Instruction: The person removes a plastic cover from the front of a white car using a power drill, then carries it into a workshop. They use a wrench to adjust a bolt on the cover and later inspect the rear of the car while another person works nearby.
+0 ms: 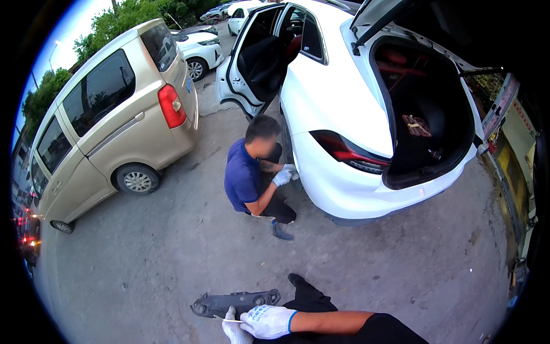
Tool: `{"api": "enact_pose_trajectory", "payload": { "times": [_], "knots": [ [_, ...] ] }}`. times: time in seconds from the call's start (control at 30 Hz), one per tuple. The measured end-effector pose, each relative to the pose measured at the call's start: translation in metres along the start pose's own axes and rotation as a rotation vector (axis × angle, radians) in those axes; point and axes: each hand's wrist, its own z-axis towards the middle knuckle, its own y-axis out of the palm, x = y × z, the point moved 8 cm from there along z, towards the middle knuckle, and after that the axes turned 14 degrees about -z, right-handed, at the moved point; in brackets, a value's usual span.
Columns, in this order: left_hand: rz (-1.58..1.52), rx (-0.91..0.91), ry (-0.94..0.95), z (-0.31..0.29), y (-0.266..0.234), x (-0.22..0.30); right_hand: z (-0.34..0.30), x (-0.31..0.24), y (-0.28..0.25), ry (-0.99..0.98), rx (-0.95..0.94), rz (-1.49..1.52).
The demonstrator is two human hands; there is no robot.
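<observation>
Both of my hands wear white knit gloves and are close together at the lower edge. My right hand [269, 322] comes in from the right, its fingers closed on one end of a thin pale strip [230, 319]. The strip crosses in front of my left hand [236, 332], which is partly cut off by the frame edge. The left fingers look bent; what they hold, if anything, is hidden. Just beyond my hands is a long black plastic bracket [238, 300] with round holes; whether the left hand touches it I cannot tell.
A co-worker [246, 175] in a blue shirt and white gloves crouches at the rear wheel of a white car [338, 109]. The car's rear door [243, 71] and tailgate are open; a red patterned item [416, 125] lies in its trunk. A beige van [109, 114] stands left.
</observation>
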Motion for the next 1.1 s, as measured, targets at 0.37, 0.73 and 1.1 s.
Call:
{"api": "enact_pose_trajectory", "payload": {
  "times": [0.37,0.73,1.1],
  "knots": [
    [-0.003,-0.009,-0.027,0.040,-0.039,-0.007,0.002,0.006,-0.008,0.066,0.018,0.123],
    [0.067,0.032,0.054,0.046,-0.051,-0.005,-0.007,0.001,-0.016,0.089,-0.043,0.204],
    [0.205,-0.185,0.195,-0.010,0.009,0.007,-0.061,-0.009,-0.066,-0.183,0.989,0.283]
  ]
}}
